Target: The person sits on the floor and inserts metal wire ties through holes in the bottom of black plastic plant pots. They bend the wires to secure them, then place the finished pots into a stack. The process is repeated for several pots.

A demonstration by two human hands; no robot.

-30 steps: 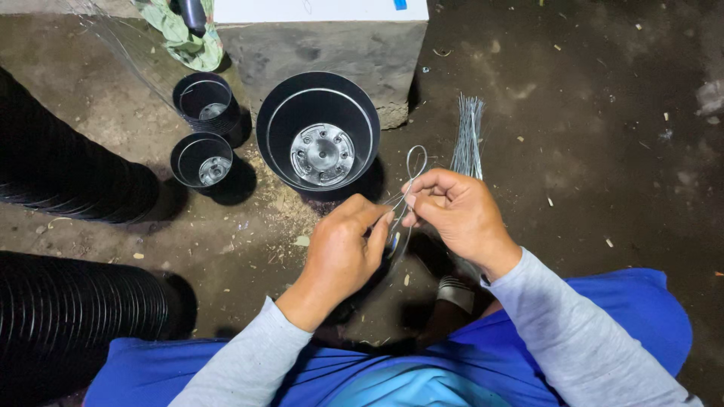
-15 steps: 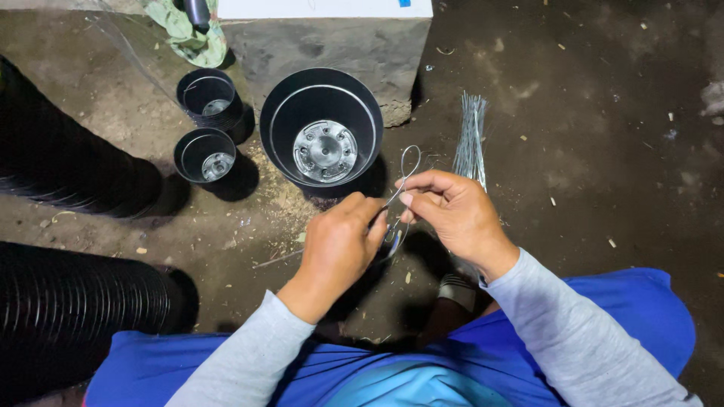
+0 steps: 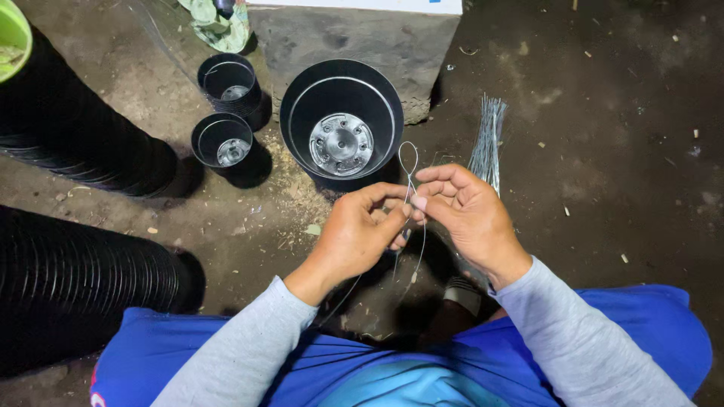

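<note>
Left hand (image 3: 354, 240) and right hand (image 3: 469, 215), each grip pinching a thin looped wire (image 3: 408, 160); large black pot (image 3: 341, 120) just beyond

Hands: two, left hand (image 3: 354, 237) and right hand (image 3: 471, 218)
Wire loop (image 3: 408, 160): one
Wire bundle (image 3: 486, 143): one
Large black pot (image 3: 341, 124): one
Small black pots: two (image 3: 228, 81) (image 3: 222, 142)
Stacks of black pots lying sideways: two (image 3: 83, 143) (image 3: 83, 279)
Concrete block (image 3: 354, 38): one
</note>
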